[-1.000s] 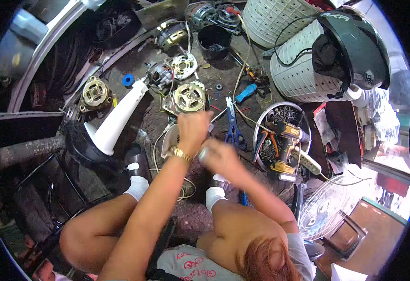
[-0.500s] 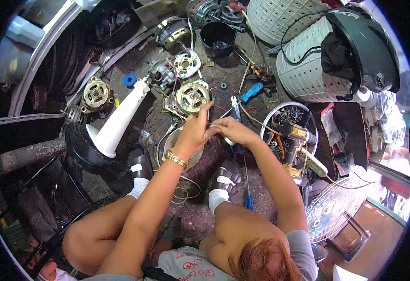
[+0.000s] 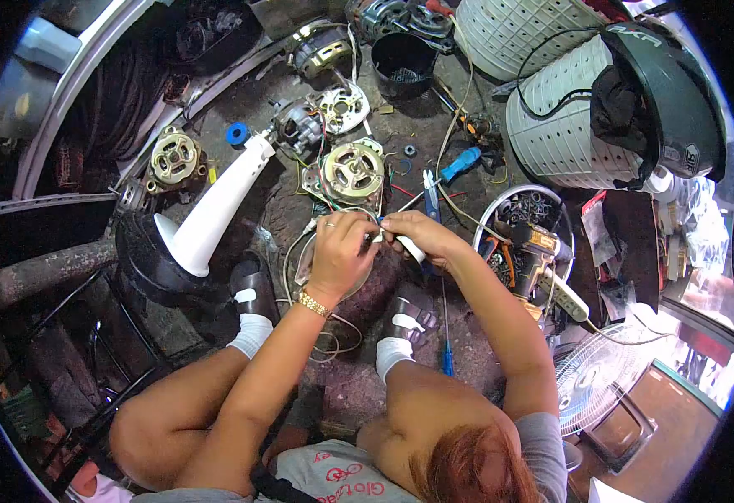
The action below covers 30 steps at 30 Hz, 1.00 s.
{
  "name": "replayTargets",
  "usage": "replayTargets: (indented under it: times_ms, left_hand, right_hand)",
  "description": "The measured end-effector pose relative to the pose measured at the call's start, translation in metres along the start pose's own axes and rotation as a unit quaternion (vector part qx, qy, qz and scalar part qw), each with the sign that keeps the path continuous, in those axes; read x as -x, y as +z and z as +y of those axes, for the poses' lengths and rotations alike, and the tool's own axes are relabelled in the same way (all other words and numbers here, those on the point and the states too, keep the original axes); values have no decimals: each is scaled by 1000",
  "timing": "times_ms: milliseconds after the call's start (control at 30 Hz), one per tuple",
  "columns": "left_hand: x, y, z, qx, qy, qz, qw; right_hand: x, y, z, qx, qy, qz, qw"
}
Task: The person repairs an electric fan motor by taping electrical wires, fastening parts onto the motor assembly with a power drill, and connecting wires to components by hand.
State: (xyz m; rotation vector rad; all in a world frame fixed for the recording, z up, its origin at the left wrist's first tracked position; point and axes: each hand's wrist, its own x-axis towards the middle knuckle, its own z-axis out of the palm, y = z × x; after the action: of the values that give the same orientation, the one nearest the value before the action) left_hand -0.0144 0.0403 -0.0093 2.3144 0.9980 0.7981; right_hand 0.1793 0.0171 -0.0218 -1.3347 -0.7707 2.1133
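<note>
My left hand (image 3: 342,251) is closed in a pinch just in front of an electric motor (image 3: 352,173) with a round, slotted cream cover and thin wires. Its fingertips almost meet those of my right hand (image 3: 424,235); what the left fingers pinch is too small to make out. Curled under my right fingers is a curved white strip (image 3: 412,249). Pliers (image 3: 431,194) with blue handles lie right behind the right hand. Below both hands sits a pale round container (image 3: 307,267), partly covered by the left hand.
A white fan stand (image 3: 224,197) lies at left, beside another motor (image 3: 174,159). To the right are a blue screwdriver (image 3: 461,164), a basin (image 3: 570,220) of small hardware, and a yellow drill (image 3: 534,243). A long screwdriver (image 3: 447,356) lies near my foot; a fan grille (image 3: 606,373) stands at lower right.
My left hand has turned and its raised index finger has curled in, with the fingers now bent down. The right hand stays close to it, and more of the white strip shows.
</note>
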Motion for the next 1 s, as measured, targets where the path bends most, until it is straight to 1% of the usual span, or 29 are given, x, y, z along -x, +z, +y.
replayTargets:
  times_ms: [100,167,200,233,267,300,333,367,433,467,500,533,567,633,667,800,833,867,900,933,967,1000]
  left_hand:
    - [1,-3,-2,7,13,24,1000]
    - [-2,-7,0,24,-35,-12,999]
    - [-4,-9,-2,23,-36,-11,999]
    - [-6,-11,-6,64,-81,-59,993]
    - [-8,-13,-9,105,-126,-108,981]
    - [-10,-15,-13,105,-128,-108,980]
    - [-14,-18,-17,149,-146,-130,969]
    - [-17,-20,-20,192,-162,-152,956]
    - [-21,-25,-18,182,-148,-147,961]
    - [-20,-27,-14,132,-114,-123,977]
    - [-20,-29,-9,81,-80,-99,989]
    - [-17,-26,-9,61,-58,-93,992]
    - [-16,-26,-8,60,-58,-92,992]
    - [-14,-26,-4,25,-13,-87,996]
    - [-12,-25,-4,11,3,-69,998]
    - [-11,-28,-6,14,-2,-102,995]
    - [-12,-29,-8,50,-40,-118,991]
    - [-13,-30,-9,86,-78,-133,984]
    - [-16,-32,-10,86,-78,-133,984]
    - [-19,-34,-12,94,-87,-156,979]
    - [-23,-35,-14,102,-95,-180,974]
    - [-26,-35,-18,103,-95,-181,974]
  right_hand:
    - [-3,6,4,-17,-8,23,1000]
    - [-5,9,12,97,-106,73,987]
    - [0,11,8,182,-131,85,971]
    - [4,11,1,182,-130,84,971]
    - [9,11,-5,422,-285,118,853]
    - [14,12,-11,621,-413,139,652]
    - [18,16,-17,662,-405,125,618]
    - [18,17,-16,662,-405,126,618]
    - [17,18,-14,573,-415,183,683]
    - [15,19,-12,573,-416,183,682]
    - [13,21,-9,327,-233,152,903]
    - [11,21,-7,35,-14,99,994]
    - [11,21,-4,35,-15,98,994]
    - [12,22,-1,-124,97,29,987]
    - [13,22,-1,-181,122,35,975]
    - [8,19,9,-201,124,21,972]
    - [6,19,10,-78,46,36,995]
    - [4,19,12,47,-33,50,997]
    - [7,21,6,47,-33,50,997]
    - [11,23,0,226,-127,99,961]
    - [14,24,-6,396,-216,143,881]
    - [15,25,-9,464,-255,155,834]
